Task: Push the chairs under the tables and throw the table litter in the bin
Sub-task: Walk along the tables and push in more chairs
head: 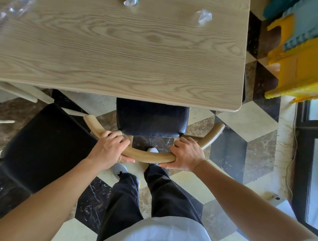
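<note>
Both hands grip the curved light-wood backrest rail of a chair with a black padded seat: the left hand wraps the rail's left part, the right hand closes around it just right of centre. The seat's front part lies under the near edge of the pale wood-grain rectangular table. Crumpled clear plastic litter lies on the tabletop: one piece near the far right, another at the top edge. A second black-seated chair stands left, outside the table. Stacked yellow and teal plastic stools stand right; no open container shows its contents.
</note>
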